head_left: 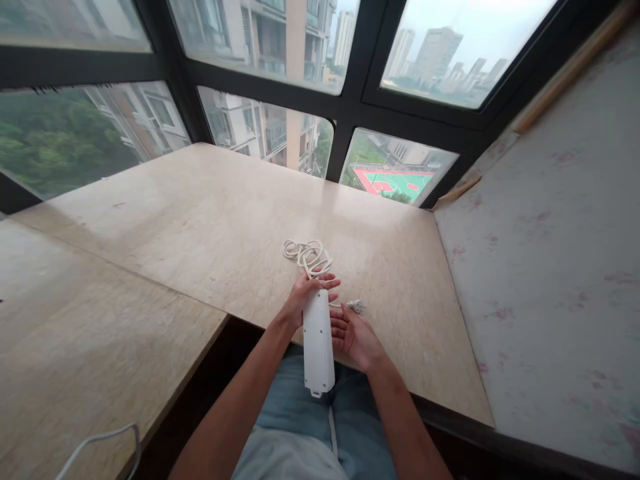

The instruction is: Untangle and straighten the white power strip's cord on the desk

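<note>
A white power strip [319, 343] is tilted over the sill's front edge and my lap, its flat back with small screws facing up. My left hand [305, 293] is closed round its far end, with the thumb across the top and the fingers coming out on the right side. My right hand [355, 337] is palm up along the strip's right side, fingers outstretched and reaching its edge; their tips are partly hidden. Beyond the hands, the strip's white cord [310, 253] lies in loose loops on the stone sill. Its plug [355, 306] rests just past my right hand.
The beige stone sill [225, 213] runs up to dark-framed windows [345, 100]. On the right stands a wall with floral wallpaper [540, 287]. Another white cable [107, 435] crosses the sill's edge at the lower left. A dark gap lies under the front edge.
</note>
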`<state>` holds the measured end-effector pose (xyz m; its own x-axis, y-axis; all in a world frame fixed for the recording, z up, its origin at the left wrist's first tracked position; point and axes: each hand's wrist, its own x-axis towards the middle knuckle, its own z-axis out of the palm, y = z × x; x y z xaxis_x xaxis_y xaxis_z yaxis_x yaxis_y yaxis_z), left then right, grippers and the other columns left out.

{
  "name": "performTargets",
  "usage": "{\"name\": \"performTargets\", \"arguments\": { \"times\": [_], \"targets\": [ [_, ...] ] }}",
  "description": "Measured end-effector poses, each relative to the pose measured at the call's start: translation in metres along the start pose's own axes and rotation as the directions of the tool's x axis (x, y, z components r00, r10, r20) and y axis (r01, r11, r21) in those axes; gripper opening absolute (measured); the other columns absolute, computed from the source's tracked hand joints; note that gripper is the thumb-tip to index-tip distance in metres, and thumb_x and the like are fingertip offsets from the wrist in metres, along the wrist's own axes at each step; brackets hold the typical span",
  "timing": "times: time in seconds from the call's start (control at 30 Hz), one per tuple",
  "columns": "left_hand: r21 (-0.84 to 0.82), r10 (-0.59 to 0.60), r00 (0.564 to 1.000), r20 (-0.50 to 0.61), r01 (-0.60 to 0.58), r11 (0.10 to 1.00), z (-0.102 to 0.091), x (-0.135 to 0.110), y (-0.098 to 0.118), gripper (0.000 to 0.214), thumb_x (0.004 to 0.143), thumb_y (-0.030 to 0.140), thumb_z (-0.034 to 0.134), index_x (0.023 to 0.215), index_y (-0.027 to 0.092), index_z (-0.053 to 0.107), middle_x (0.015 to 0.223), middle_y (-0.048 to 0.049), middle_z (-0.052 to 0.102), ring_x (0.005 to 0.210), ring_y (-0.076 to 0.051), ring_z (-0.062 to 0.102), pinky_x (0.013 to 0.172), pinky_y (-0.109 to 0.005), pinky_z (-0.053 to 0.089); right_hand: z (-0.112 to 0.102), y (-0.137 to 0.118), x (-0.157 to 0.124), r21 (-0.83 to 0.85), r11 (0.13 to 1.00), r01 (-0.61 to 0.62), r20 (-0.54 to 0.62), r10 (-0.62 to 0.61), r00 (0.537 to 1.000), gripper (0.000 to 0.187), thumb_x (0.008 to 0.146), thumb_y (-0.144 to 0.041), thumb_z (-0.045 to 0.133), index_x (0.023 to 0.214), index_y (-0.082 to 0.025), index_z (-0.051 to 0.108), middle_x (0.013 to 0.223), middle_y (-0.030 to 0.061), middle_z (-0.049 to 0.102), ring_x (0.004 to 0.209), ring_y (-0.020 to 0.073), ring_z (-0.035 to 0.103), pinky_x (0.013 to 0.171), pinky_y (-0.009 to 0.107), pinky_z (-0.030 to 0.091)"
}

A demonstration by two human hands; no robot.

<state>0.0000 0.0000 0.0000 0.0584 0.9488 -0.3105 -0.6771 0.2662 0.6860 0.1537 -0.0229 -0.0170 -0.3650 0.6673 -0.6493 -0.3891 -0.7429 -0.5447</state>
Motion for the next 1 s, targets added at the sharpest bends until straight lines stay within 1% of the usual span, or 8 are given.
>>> {"name": "performTargets", "arguments": {
  "times": [0.17, 0.23, 0.33, 0.5, 0.6, 0.7, 0.83, 1.0],
  "targets": [
    [0.057, -0.08, 0.993, 0.086, 0.076, 0.996, -0.003, -0.007, 0.0, 0.051, 0.067, 0.015, 0.074, 0.111, 0.015, 0.049, 0.126, -0.0175, 0.056, 0.119, -0.034, 0.056, 0.076, -0.04, 0.06, -0.005, 0.006, 0.018, 0.212, 0.962, 0.175, -0.151, -0.145, 0.978, 0.014, 0.09, -0.023, 0.058, 0.086, -0.01, 0.063, 0.078, 0.0054, 0.069, 0.047, 0.0053, 0.056, 0.046, 0.016, 0.048],
    [0.145, -0.144, 0.987, 0.073, 0.132, 0.981, -0.008, -0.01, -0.004, 0.059, 0.064, 0.013, 0.077, 0.115, 0.016, 0.048, 0.129, -0.018, 0.053, 0.117, -0.035, 0.057, 0.072, -0.041, 0.061, -0.008, 0.001, 0.024, 0.263, 0.912, 0.315, -0.239, -0.255, 0.937, 0.008, 0.084, -0.019, 0.064, 0.085, -0.012, 0.062, 0.075, 0.0019, 0.067, 0.045, 0.0026, 0.049, 0.042, 0.013, 0.041],
    [0.293, -0.181, 0.983, -0.011, 0.176, 0.94, -0.016, -0.015, -0.009, 0.077, 0.058, 0.015, 0.083, 0.124, 0.018, 0.045, 0.136, -0.0183, 0.048, 0.106, -0.033, 0.063, 0.066, -0.04, 0.061, -0.013, -0.008, 0.022, 0.193, 0.854, 0.482, -0.267, -0.427, 0.864, 0.02, 0.074, -0.025, 0.075, 0.086, -0.014, 0.063, 0.07, -0.0019, 0.062, 0.047, 0.0032, 0.046, 0.042, 0.015, 0.038],
    [0.392, -0.217, 0.974, -0.065, 0.225, 0.892, -0.021, -0.019, -0.011, 0.087, 0.055, 0.025, 0.088, 0.13, 0.018, 0.044, 0.123, -0.0172, 0.056, 0.075, -0.023, 0.069, 0.053, -0.033, 0.058, -0.022, -0.022, 0.003, -0.103, 0.795, 0.597, -0.038, -0.603, 0.797, 0.031, 0.075, -0.039, 0.075, 0.094, -0.017, 0.065, 0.068, -0.002, 0.056, 0.056, 0.0063, 0.046, 0.053, 0.02, 0.039],
    [0.394, -0.224, 0.974, -0.033, 0.218, 0.893, -0.022, -0.016, -0.011, 0.081, 0.057, 0.028, 0.088, 0.127, 0.016, 0.049, 0.107, -0.0111, 0.062, 0.065, -0.017, 0.065, 0.05, -0.029, 0.055, -0.032, -0.032, -0.005, -0.303, 0.729, 0.613, 0.135, -0.604, 0.785, 0.032, 0.083, -0.044, 0.067, 0.098, -0.016, 0.067, 0.061, -0.0019, 0.051, 0.057, 0.0092, 0.044, 0.055, 0.024, 0.037],
    [0.345, -0.202, 0.978, -0.054, 0.208, 0.915, -0.025, -0.012, -0.01, 0.076, 0.058, 0.028, 0.087, 0.124, 0.014, 0.052, 0.083, -0.0031, 0.062, 0.058, -0.014, 0.061, 0.048, -0.027, 0.052, -0.044, -0.048, -0.011, -0.446, 0.654, 0.611, 0.212, -0.586, 0.782, 0.033, 0.085, -0.045, 0.064, 0.1, -0.015, 0.069, 0.058, -0.0019, 0.047, 0.057, 0.0105, 0.041, 0.056, 0.027, 0.035],
    [0.263, -0.169, 0.976, -0.138, 0.201, 0.944, -0.03, -0.011, -0.004, 0.083, 0.059, 0.028, 0.087, 0.131, 0.018, 0.046, 0.073, 0.0012, 0.06, 0.054, -0.013, 0.059, 0.049, -0.028, 0.053, -0.055, -0.074, -0.024, -0.505, 0.616, 0.605, 0.223, -0.584, 0.78, 0.035, 0.085, -0.046, 0.064, 0.1, -0.016, 0.071, 0.058, -0.0019, 0.042, 0.056, 0.0108, 0.039, 0.055, 0.028, 0.034],
    [0.271, -0.255, 0.961, -0.106, 0.275, 0.923, -0.028, -0.012, -0.001, 0.063, 0.074, 0.045, 0.076, 0.125, 0.018, 0.051, 0.073, -0.0027, 0.064, 0.049, -0.013, 0.059, 0.046, -0.024, 0.049, -0.044, -0.086, -0.033, -0.441, 0.658, 0.61, 0.345, -0.504, 0.792, 0.032, 0.087, -0.044, 0.062, 0.099, -0.017, 0.073, 0.055, -0.0036, 0.034, 0.054, 0.01, 0.033, 0.055, 0.028, 0.03]
  ]
}}
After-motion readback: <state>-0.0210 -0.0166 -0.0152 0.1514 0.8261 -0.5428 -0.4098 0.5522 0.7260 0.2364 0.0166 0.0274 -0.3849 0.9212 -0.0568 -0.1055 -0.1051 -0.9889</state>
